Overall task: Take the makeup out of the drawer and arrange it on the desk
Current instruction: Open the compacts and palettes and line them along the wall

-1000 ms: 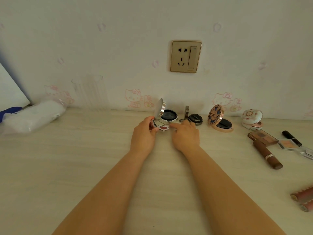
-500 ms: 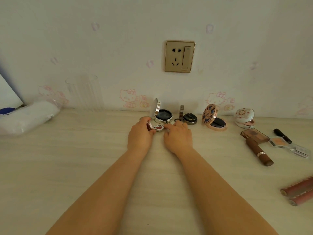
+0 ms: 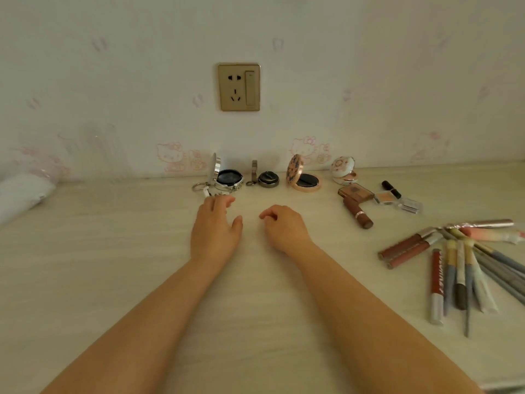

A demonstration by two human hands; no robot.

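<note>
Both hands empty: left hand spread, right hand loosely curled. Suggest squaring silver round open compact in wall row.

My left hand hides the small item at its fingertips. The pencils and white bundle run past the frame edges.

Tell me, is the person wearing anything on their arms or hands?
No. Both arms are bare as far up as the picture shows, with no sleeves in view. The left hand and the right hand have no gloves, and I see no rings, watch or bracelet. The nails are too small to tell.
</note>
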